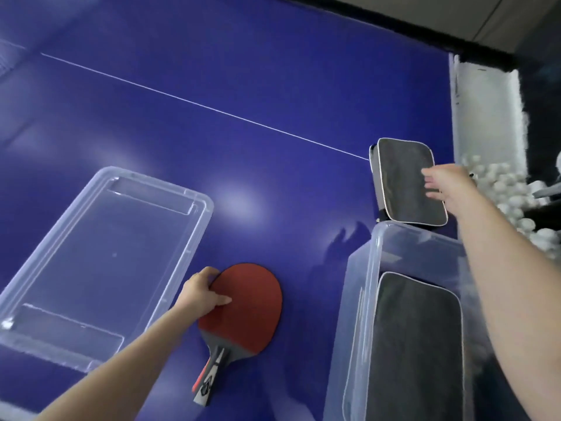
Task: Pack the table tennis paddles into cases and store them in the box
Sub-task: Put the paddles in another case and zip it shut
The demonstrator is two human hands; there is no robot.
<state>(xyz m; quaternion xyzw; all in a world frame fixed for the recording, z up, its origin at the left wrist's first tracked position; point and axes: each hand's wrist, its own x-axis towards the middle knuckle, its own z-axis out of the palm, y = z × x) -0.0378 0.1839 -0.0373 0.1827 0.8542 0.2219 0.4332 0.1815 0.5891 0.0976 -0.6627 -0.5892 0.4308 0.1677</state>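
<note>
In the head view, a red-faced table tennis paddle with a black-and-red handle is seen lying flat on the blue table, between a clear plastic lid and a clear plastic box. Its blade edge is gripped by the left hand, fingers curled round it and thumb laid on the rubber. A black white-piped case is held in the box. A second such case, just beyond the box's far rim, is touched by the blurred right hand, fingers extended. White balls are heaped at the right.
</note>
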